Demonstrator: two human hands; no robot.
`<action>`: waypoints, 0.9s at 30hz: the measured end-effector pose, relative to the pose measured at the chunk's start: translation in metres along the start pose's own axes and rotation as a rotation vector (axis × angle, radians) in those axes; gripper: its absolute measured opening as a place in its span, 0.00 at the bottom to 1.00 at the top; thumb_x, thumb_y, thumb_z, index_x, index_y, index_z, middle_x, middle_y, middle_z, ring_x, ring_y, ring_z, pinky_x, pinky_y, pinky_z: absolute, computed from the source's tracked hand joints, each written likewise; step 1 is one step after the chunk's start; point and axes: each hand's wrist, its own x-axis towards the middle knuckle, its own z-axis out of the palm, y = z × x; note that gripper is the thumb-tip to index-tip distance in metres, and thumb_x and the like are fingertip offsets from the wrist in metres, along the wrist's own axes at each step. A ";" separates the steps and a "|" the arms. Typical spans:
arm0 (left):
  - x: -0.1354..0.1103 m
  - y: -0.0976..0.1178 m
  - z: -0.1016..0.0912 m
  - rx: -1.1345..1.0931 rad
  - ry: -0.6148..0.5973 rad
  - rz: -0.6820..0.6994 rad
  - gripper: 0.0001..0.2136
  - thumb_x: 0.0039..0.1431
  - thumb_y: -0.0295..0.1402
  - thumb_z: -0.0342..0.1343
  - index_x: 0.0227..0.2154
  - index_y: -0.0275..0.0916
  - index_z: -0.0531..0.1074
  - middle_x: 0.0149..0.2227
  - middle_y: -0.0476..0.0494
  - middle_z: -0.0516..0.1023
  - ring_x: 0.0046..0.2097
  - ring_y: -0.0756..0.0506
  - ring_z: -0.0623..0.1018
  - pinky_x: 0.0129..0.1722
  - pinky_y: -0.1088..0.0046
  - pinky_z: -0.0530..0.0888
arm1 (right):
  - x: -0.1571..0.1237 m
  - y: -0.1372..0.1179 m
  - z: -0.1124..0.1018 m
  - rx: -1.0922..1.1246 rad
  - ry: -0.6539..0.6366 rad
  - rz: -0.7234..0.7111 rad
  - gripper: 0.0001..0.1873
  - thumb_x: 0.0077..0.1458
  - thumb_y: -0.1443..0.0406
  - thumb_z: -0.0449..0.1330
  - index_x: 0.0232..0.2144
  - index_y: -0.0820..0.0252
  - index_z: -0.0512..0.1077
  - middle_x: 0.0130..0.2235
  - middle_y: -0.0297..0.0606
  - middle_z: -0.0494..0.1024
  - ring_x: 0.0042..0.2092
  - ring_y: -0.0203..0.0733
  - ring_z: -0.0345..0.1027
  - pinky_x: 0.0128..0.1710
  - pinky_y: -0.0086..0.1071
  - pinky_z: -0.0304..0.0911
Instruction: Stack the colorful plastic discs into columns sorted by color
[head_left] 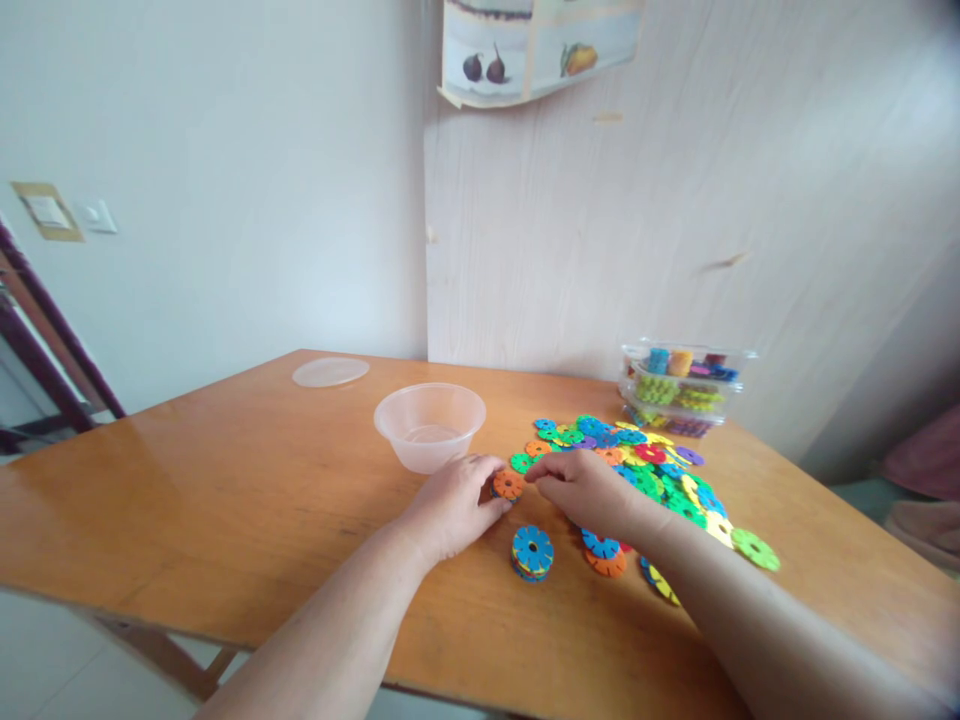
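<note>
My left hand (459,505) curves its thumb and fingers around a small stack of notched plastic discs (508,485), with an orange one on top. Just right of that stack, my right hand (581,488) is closed, its fingertips pressed together; whether a disc is between them cannot be made out. A second stack of discs (532,550), topped by a blue one, stands nearer to me. Under and beyond my right hand spreads a loose pile of colourful discs (651,478). Behind my left hand is a clear plastic bowl (430,430).
A round clear lid (331,372) lies at the table's far left. Clear lidded boxes (681,388) with colourful pieces are stacked at the back right. A lime-green disc (756,549) lies at the pile's right end. The wooden table (225,500) meets the wall behind.
</note>
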 end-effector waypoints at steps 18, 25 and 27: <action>-0.001 0.003 -0.001 0.035 0.004 0.007 0.06 0.58 0.35 0.56 0.37 0.41 0.73 0.36 0.46 0.76 0.40 0.46 0.74 0.37 0.72 0.67 | 0.003 0.021 -0.014 -0.456 0.029 0.064 0.18 0.50 0.52 0.61 0.40 0.55 0.74 0.39 0.39 0.78 0.38 0.45 0.70 0.30 0.32 0.51; -0.001 0.004 -0.002 0.033 0.008 0.008 0.06 0.59 0.36 0.56 0.37 0.41 0.73 0.36 0.46 0.76 0.40 0.46 0.74 0.37 0.72 0.67 | 0.011 0.027 -0.007 0.036 0.165 0.040 0.07 0.52 0.60 0.58 0.27 0.58 0.69 0.27 0.33 0.74 0.28 0.36 0.65 0.27 0.29 0.53; -0.001 0.004 -0.002 0.035 0.001 0.011 0.06 0.59 0.35 0.56 0.37 0.42 0.73 0.36 0.46 0.76 0.40 0.46 0.74 0.37 0.71 0.67 | 0.011 0.023 -0.003 0.258 0.170 0.094 0.08 0.53 0.60 0.58 0.29 0.59 0.70 0.26 0.33 0.75 0.28 0.36 0.66 0.26 0.28 0.55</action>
